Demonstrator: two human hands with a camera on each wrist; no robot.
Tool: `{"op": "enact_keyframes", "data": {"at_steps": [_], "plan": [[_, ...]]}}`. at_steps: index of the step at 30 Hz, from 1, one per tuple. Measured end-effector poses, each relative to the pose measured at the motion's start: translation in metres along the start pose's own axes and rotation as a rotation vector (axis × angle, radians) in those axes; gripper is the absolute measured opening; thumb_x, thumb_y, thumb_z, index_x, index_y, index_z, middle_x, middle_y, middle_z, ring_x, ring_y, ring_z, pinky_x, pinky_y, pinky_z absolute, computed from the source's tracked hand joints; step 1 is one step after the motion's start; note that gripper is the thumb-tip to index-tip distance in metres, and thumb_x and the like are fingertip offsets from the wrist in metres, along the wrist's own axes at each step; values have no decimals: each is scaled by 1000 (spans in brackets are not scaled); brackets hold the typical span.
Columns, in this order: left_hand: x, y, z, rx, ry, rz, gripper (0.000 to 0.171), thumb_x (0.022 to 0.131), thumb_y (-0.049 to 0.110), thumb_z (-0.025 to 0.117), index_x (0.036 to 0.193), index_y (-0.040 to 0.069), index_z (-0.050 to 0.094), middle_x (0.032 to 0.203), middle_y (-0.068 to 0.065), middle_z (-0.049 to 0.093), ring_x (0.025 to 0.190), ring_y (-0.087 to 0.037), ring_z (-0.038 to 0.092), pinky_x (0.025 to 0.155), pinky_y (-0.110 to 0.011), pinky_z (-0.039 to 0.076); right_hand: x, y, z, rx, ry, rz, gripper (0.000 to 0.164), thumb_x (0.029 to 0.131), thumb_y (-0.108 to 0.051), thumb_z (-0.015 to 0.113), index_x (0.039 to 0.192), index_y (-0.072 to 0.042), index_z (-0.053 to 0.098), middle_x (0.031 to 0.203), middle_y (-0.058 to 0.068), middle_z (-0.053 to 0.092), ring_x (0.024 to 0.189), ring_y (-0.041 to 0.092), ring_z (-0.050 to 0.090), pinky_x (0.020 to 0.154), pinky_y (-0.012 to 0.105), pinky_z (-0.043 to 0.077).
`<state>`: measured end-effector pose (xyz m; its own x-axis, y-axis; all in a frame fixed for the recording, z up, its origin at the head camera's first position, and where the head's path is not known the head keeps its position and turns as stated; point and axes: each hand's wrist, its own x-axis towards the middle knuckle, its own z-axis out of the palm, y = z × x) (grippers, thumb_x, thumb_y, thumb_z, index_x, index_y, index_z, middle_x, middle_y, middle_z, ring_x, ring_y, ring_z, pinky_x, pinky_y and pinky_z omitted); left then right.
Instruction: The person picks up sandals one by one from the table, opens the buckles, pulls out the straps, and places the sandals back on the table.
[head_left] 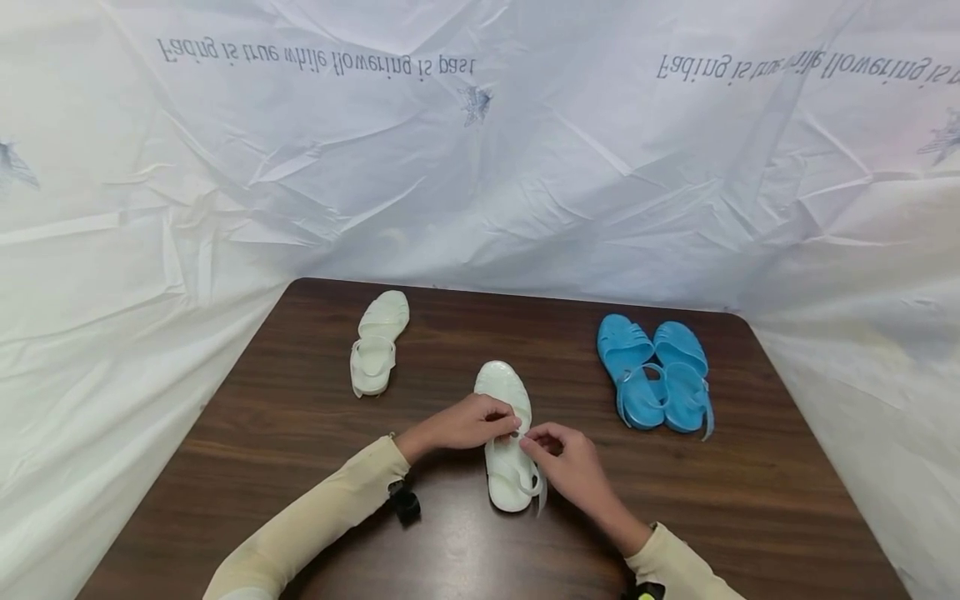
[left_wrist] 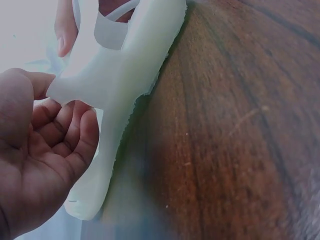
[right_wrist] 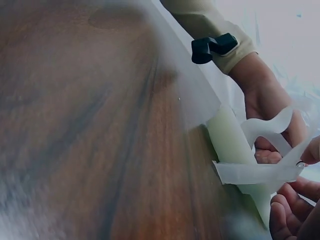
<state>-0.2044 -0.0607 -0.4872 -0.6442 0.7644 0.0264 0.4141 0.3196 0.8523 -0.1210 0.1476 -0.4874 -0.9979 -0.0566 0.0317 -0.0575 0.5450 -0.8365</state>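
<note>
Two cream sleeves are seen nearest, the left sleeve (head_left: pixel 315 508) and the right sleeve (head_left: pixel 678 567). A small black thing (head_left: pixel 405 502) is worn at the left wrist.

The near white sandal (head_left: pixel 504 458) is set in the middle of the brown surface (head_left: pixel 450 542), between the two hands. Its heel is turned to the near side and its toe is pointed away. By the heel, a loose strap end (head_left: pixel 542 493) is seen sticking out on the right.

The side of this sandal is pinched by the left hand (head_left: pixel 468 423), with the thumb on top and the other fingers curled below. A thin strap (right_wrist: pixel 255 173) of the same sandal is pinched by the right hand (head_left: pixel 573 467), and a tiny shiny bit is seen on the strap by the fingertips.

Farther off, to the left, the far white sandal (head_left: pixel 378 343) is laid with its toe pointed away. To the right, two blue sandals (head_left: pixel 626 354) are put side by side, touching, with their toes pointed away too.

Behind the surface, a crinkly white sheet (head_left: pixel 525 192) is hung. Flipped words and blue-grey star shapes are printed on it.
</note>
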Motion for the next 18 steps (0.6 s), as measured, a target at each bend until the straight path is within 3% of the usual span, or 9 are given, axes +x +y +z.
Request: {"op": "enact_keyframes", "data": {"at_steps": [7, 18], "plan": [[-2, 2, -2, -40, -4, 1, 25, 107, 22, 55, 89, 14, 70, 75, 8, 61, 63, -4, 50, 61, -21, 43, 0, -4, 6, 15, 14, -16, 8, 86, -15, 80, 91, -15, 75, 78, -6, 66, 71, 10, 61, 63, 23, 51], [-6, 9, -4, -32, -5, 19, 15, 102, 15, 62, 93, 15, 73, 78, 10, 63, 65, -3, 50, 63, -20, 43, -5, -2, 15, -109, 51, -111, 14, 78, -8, 83, 88, -15, 76, 80, -7, 60, 70, 7, 54, 62, 22, 48]]}}
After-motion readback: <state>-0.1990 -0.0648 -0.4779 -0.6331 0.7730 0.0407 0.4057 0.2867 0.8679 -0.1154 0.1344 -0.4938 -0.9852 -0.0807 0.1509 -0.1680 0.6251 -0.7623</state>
